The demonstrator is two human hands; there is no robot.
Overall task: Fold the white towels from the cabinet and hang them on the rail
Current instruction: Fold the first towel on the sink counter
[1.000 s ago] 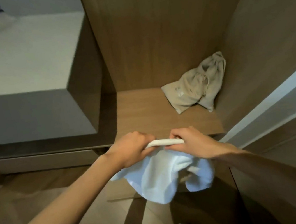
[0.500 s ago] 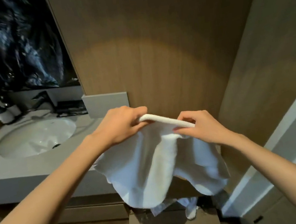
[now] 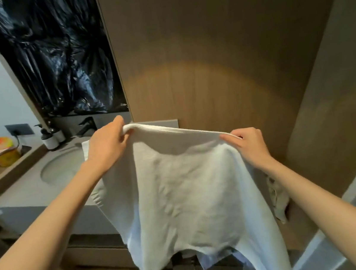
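White towel, brown wood-grain cabinet wall, glossy black plastic sheet, yellow bag

Both hands have lifted and spread apart, opening the white towel wide.

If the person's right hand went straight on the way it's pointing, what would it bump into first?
Probably the wooden wall panel behind the white towel it pinches. The right hand points forward and slightly left, and nothing else shows in between, though depth is hard to judge.
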